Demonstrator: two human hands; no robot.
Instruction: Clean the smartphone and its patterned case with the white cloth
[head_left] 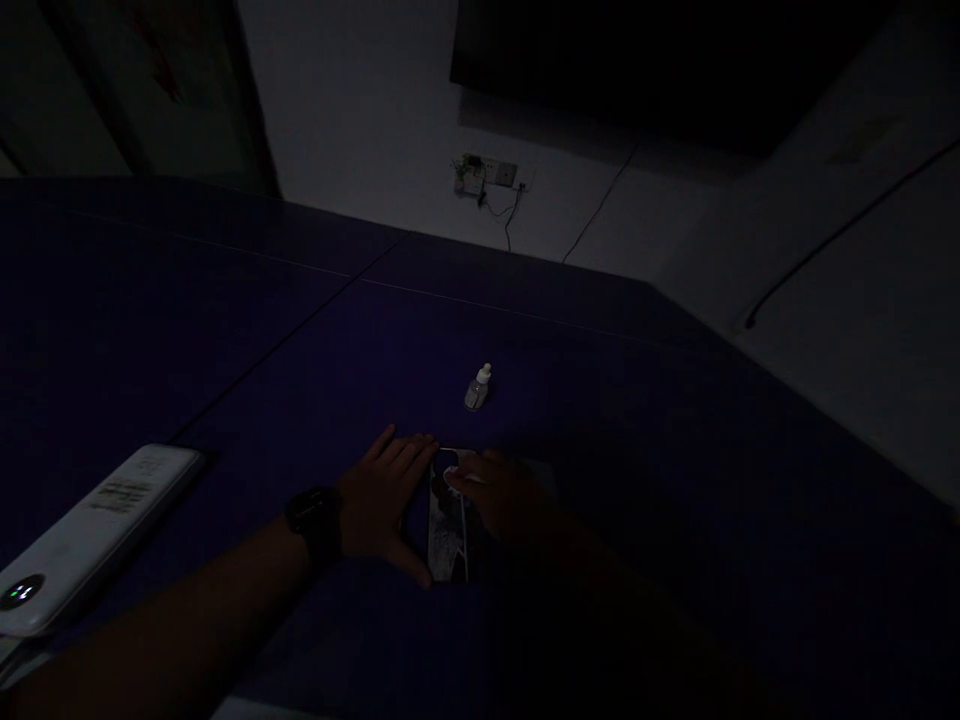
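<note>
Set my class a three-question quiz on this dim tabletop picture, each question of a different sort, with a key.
1. True or false: the left hand grips the small bottle.
2. What sits on the left wrist? A a dark watch; B a white glove; C a red band.
3. Fill in: the long white device with a green light lies on the blue table to the ___ of both hands.
Key: 1 false: the bottle sits apart, beyond the hands, and the left hand lies flat beside a flat dark slab on which the right hand rests. 2 A. 3 left.
</note>
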